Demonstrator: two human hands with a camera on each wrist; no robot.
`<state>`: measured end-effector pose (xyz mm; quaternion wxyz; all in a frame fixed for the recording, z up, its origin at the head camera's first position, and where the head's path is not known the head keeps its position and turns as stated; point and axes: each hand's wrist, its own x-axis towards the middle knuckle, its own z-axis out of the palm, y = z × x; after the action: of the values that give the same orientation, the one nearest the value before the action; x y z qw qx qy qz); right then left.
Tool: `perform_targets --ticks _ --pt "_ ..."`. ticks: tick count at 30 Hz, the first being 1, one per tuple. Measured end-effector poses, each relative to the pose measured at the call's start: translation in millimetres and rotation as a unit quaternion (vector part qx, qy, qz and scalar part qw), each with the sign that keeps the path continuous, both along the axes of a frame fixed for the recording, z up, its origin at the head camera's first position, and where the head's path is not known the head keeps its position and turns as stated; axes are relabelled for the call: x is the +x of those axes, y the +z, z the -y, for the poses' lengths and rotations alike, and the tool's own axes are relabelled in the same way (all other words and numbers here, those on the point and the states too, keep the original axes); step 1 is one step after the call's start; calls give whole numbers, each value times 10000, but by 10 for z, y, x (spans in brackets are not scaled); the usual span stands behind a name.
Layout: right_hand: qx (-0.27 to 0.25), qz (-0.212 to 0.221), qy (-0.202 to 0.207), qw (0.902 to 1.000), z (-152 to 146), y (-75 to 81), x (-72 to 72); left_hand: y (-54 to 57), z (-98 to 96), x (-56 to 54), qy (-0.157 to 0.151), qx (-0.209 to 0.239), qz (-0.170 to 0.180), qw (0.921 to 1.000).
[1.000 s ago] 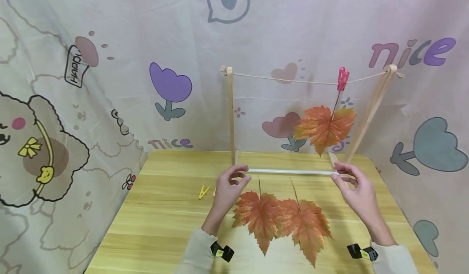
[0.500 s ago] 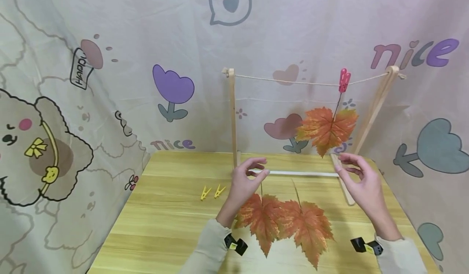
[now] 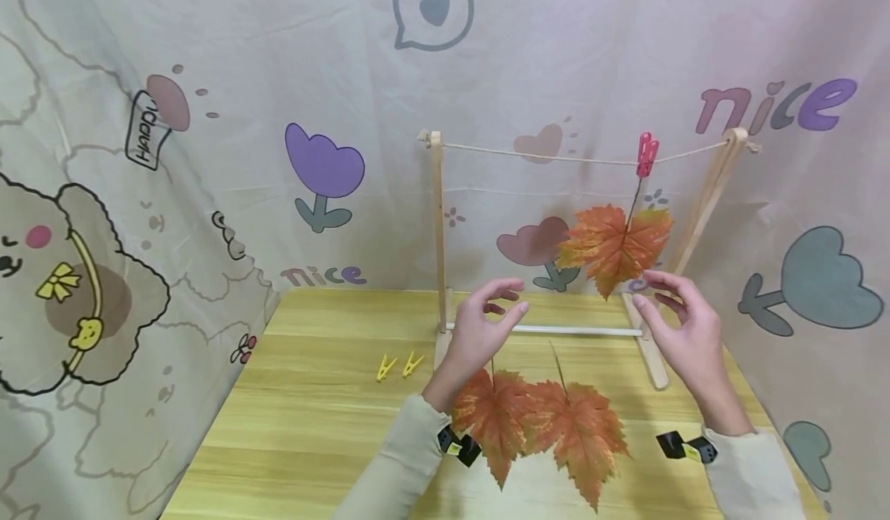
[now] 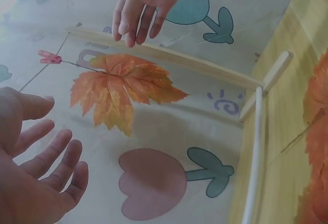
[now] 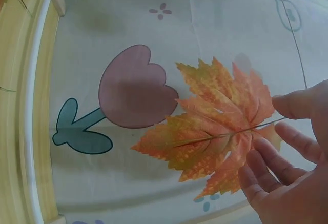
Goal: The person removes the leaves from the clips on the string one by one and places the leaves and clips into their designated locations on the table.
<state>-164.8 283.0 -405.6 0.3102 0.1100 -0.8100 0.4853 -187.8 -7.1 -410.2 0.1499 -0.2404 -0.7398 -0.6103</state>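
Note:
My left hand (image 3: 483, 331) is raised over the table with fingers loosely bent and nothing in it. It overlaps the left part of the white rod (image 3: 577, 331), which runs low between the feet of a wooden frame. On the right, my right hand (image 3: 684, 331) also holds nothing, its fingertips close to the hanging orange maple leaf (image 3: 615, 246). In the right wrist view those fingers overlap the edge of that leaf (image 5: 220, 131). A pink clothespin (image 3: 647, 155) clips the leaf's stem to the string (image 3: 542, 154). Two red-orange maple leaves (image 3: 580, 435) lie below the hands.
Two yellow clothespins (image 3: 385, 368) lie on the wooden table (image 3: 299, 427), left of the frame. The frame's left post (image 3: 439, 234) and right post (image 3: 702, 203) stand at the back. Behind them hangs a printed cloth (image 3: 389, 79).
Both hands were at the white rod's two ends. They have moved up from it, the left one also to the right. The two yellow clothespins now show fully.

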Motion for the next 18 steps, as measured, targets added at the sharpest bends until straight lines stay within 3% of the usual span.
perform_targets --ticks 10,18 --pt "-406 -539 -128 9976 26 114 -212 196 -144 -138 -215 -128 -383 9990" --pt "-274 -609 -277 9974 1 242 -298 389 -266 -198 -330 -120 -431 9985"
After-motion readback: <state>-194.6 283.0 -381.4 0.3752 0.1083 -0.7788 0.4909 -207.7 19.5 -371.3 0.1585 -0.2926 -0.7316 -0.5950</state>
